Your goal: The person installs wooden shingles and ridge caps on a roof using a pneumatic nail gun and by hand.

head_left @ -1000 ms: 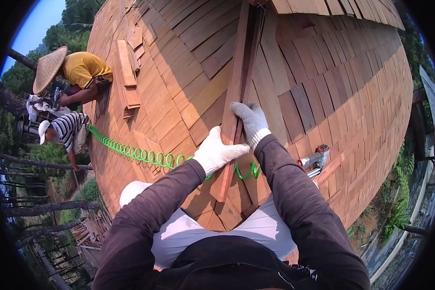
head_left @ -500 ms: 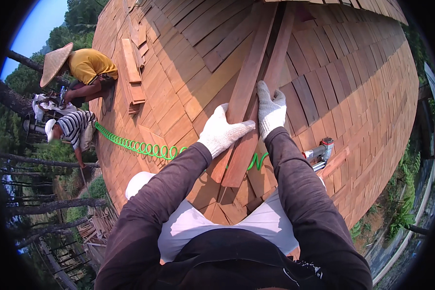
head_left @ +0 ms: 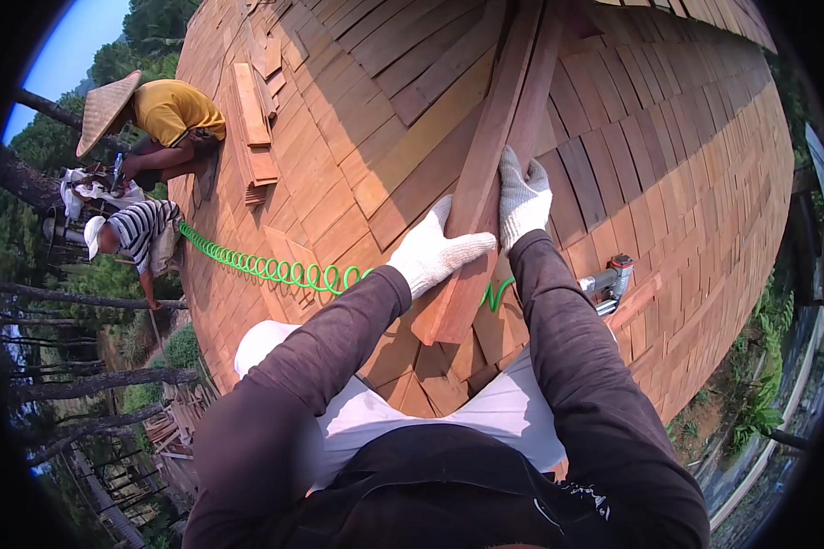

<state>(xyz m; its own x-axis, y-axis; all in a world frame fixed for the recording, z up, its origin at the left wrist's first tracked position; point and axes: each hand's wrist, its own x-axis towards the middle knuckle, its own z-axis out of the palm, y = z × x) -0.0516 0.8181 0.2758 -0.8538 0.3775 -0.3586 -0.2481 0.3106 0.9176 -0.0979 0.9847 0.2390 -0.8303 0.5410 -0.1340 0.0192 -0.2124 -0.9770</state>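
Two wooden planks (head_left: 487, 165), edge to edge, run up the shingled roof (head_left: 339, 201) ahead of the worker. Gloved left grip (head_left: 441, 249) clasps the left side, thumb across the top; right grip (head_left: 525, 199) holds the right side. Judged: stiff, fairly heavy, not fragile; may slide apart. Best held by both outer edges. Reddish-brown, long, straight-edged.

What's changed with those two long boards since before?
The two long reddish-brown wooden boards moved together; the dark gap between them no longer shows. The left white-gloved hand and right white-gloved hand stayed on them. The coiled green hose stayed put.
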